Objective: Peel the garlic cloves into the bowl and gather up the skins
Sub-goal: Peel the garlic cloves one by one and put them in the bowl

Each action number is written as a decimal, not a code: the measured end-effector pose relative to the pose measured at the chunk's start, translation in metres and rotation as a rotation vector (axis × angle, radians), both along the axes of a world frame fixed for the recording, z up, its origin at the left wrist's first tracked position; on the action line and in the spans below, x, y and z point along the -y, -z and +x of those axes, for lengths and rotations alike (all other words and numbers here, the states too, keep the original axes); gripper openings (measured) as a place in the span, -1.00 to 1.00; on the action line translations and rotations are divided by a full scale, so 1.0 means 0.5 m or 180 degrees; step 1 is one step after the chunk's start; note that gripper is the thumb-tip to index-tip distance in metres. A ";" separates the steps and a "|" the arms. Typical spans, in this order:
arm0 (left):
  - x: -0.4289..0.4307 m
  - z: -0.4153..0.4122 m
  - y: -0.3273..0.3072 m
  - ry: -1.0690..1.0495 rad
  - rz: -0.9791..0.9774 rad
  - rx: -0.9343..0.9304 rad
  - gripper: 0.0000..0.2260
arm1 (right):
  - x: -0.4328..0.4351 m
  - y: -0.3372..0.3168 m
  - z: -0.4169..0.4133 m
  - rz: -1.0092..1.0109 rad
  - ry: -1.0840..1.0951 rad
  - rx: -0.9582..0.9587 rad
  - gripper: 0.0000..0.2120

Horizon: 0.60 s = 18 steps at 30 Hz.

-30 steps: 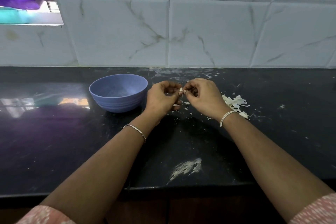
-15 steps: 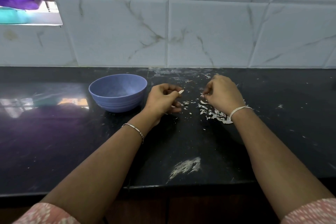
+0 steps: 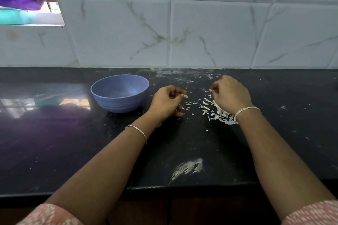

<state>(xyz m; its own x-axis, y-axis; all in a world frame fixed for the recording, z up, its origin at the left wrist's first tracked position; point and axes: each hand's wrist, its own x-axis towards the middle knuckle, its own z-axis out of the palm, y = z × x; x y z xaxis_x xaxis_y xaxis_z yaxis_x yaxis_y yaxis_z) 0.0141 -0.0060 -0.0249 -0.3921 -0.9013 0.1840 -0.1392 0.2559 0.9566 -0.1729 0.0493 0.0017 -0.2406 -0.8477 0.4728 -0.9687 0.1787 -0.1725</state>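
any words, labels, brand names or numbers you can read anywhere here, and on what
No readable text anywhere in this view.
blue bowl: plain, no label or mark.
wall tiles: marble veins only.
black counter: only white smears and garlic skins.
bracelet: too small to show any engraving.
sleeves: pink print of white flecks, no letters.

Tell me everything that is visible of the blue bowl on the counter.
The blue bowl is round, matte lavender-blue, plastic-looking, with faint ridges around its lower wall. It stands upright on the black counter, just left of the left hand, which seems not to touch it. No garlic shows inside from this angle.
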 end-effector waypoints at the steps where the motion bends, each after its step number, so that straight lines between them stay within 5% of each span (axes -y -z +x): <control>1: 0.001 0.001 0.002 -0.0071 -0.0190 0.0174 -0.92 | -0.002 -0.001 0.003 -0.0014 0.0048 -0.0074 -0.84; 6: -0.003 0.001 0.002 -0.0252 -0.0849 0.0590 -0.93 | -0.002 -0.004 0.009 -0.0171 0.0163 0.0009 -0.87; 11: 0.006 0.001 0.004 -0.0336 -0.0929 0.0539 -0.83 | 0.011 0.001 0.019 -0.0443 -0.0512 0.0587 -0.95; 18: 0.009 0.000 0.006 -0.0545 -0.1084 0.0422 -0.88 | 0.023 0.016 0.078 -0.0052 -0.1252 0.3068 -0.95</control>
